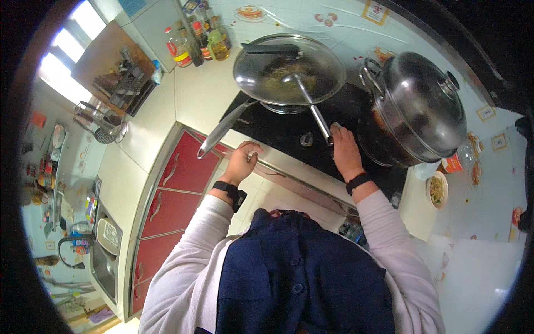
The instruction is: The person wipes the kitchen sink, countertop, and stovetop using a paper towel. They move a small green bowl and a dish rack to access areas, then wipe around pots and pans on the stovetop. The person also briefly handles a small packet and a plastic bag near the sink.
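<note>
A wok with a long metal handle [223, 129] sits on the black cooktop [277, 133], under a glass lid [267, 89] with a black grip. Food shows dimly through the glass. A metal utensil handle [320, 119] slants from the wok towards my right hand [346, 152]. That hand is low over the cooktop beside the handle's end, with a sliver of something pale at its fingertips; its grip is unclear. My left hand [243, 162] is by the counter's front edge, right of the wok handle's end, fingers curled; a small whitish patch shows near its thumb.
A large lidded steel pot [417, 112] stands on the right of the cooktop, with a bowl of food [437, 190] beyond it. Sauce bottles [178, 48] line the back corner. Left are a knife rack [129, 83], hanging utensils [102, 125], red cabinets [183, 167] and a sink [104, 271].
</note>
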Action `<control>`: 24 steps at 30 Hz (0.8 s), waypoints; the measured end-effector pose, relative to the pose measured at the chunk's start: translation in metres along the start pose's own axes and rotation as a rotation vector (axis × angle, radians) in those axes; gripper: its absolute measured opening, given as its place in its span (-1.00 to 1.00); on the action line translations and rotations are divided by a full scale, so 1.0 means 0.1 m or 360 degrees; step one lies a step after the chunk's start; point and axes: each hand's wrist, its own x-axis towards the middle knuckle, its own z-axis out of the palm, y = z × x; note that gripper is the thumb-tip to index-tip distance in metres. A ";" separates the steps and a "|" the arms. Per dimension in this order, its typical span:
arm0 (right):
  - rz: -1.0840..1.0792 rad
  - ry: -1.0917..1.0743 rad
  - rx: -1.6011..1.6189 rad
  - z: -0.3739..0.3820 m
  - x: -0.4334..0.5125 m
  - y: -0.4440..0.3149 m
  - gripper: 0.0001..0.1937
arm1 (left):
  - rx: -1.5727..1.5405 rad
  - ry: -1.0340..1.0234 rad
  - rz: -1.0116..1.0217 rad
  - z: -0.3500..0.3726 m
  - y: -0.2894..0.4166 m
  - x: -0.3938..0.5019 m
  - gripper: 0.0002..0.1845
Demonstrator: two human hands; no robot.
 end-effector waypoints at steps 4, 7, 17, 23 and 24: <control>0.0022 -0.0426 -0.0346 0.11 0.00 0.44 -0.70 | -0.0013 -0.0078 0.0051 0.17 0.13 0.05 -0.79; 0.0157 -0.0496 -0.0451 0.18 -0.18 0.60 -0.68 | 0.0017 -0.0094 0.0088 0.18 0.18 0.05 -0.79; 0.0263 -0.0730 0.0020 -0.63 -1.20 0.47 -0.62 | 0.0004 -0.0058 0.0041 0.24 0.25 0.02 -0.79; 0.0128 -0.0190 -0.0312 -0.39 -0.85 0.66 -0.67 | 0.0084 -0.0062 0.0122 0.22 0.28 0.07 -0.79; 0.0170 -0.0195 -0.0240 -0.33 -0.85 0.69 -0.69 | 0.0091 -0.0048 0.0198 0.21 0.29 0.08 -0.78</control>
